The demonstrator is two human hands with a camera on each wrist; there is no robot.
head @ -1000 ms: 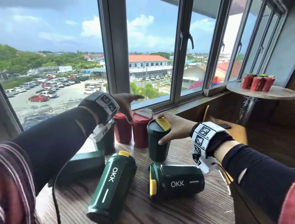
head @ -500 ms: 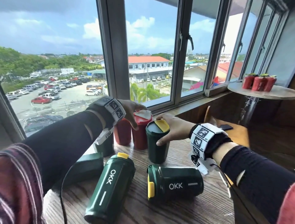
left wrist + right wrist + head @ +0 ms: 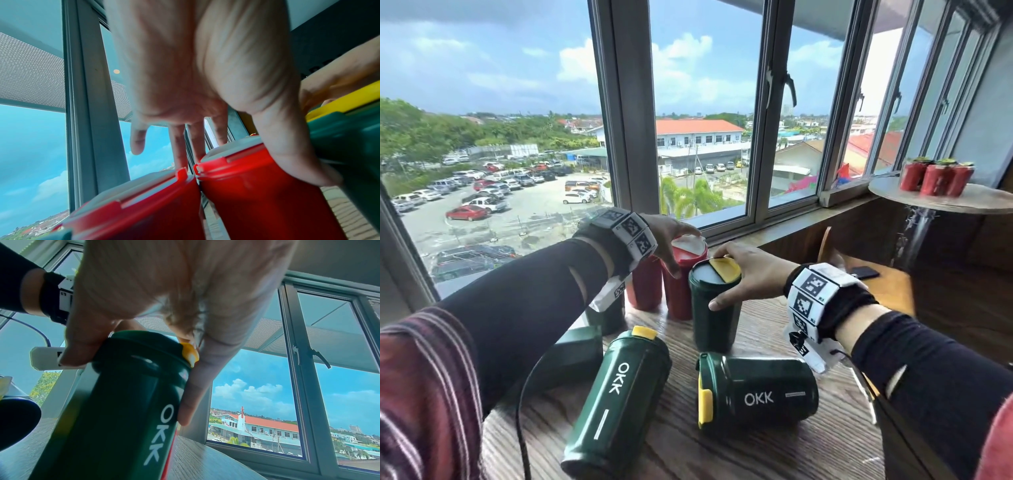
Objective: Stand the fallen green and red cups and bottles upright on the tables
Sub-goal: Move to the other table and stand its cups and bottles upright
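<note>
both hands on upright cups, three green ones down

lowest in the head view, two green bottles lie on their sides on the wooden surface. the long green bottle at lower centre points its yellow cap up the frame, its "okk" lettering running along the side. just to its right the short green bottle lies crosswise, yellow cap toward the left, and the two are near each other but apart. at lower left a third fallen green cup shows partly from under my left sleeve.

above them, at the centre of the frame, my right hand grasps the upright green cup from above, thumb on the near side of the rim, fingers curled over the yellow flap of the lid. the right wrist view shows thumb and fingers clamped on opposite sides of the cup's top.

just left of it stands the red cup, touching or almost touching the green one. my left hand grips it from above, thumb down its near side and fingertips over the far edge of the lid. a second red cup stands beside it on the left, sides touching in the left wrist view. another upright green cup is mostly hidden under my left wrist.

far off at the right edge, three red cups stand together on a round surface by the window.
</note>
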